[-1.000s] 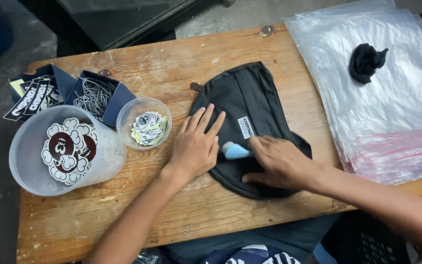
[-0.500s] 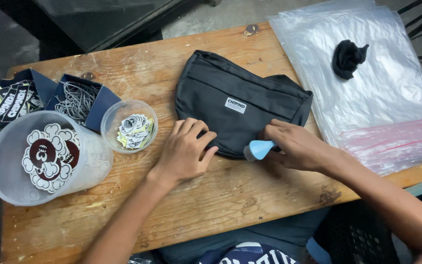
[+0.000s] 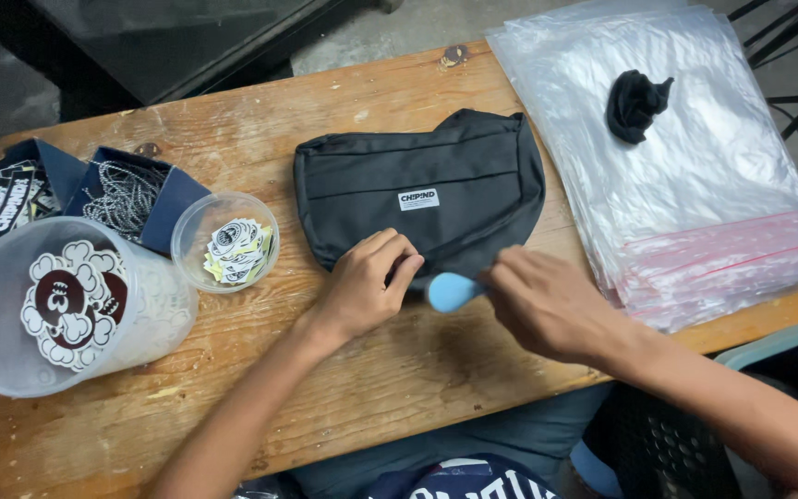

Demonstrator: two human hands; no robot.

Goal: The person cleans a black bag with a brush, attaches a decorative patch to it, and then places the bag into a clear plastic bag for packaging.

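Since half a second ago the black fabric pouch [image 3: 417, 194] has settled flat at the centre of the frame, its white label patch facing up, and both hands have drawn to its lower edge. It is soft woven cloth, roughly rectangular with rounded ends and stitched seams running along its length.

At lower centre the left hand [image 3: 367, 285] is curled, fingers bent and pinching the pouch's bottom edge. Just right of it the right hand [image 3: 547, 303] is closed around a small light-blue tool [image 3: 453, 291], smooth and rounded, whose tip nearly touches the left hand's fingers.

They work on a worn wooden table [image 3: 390, 388], its planks scratched and pale. At right lies a stack of clear, glossy plastic bags [image 3: 695, 203] with red zip strips, and a crumpled black cloth lump [image 3: 637, 103] sits on top. At left stand a frosted plastic tub [image 3: 57, 314] of cloud-shaped stickers and a small clear round cup [image 3: 225, 242] of smaller stickers, while an open dark-blue box [image 3: 131, 199] at upper left holds fine metal ball chains.
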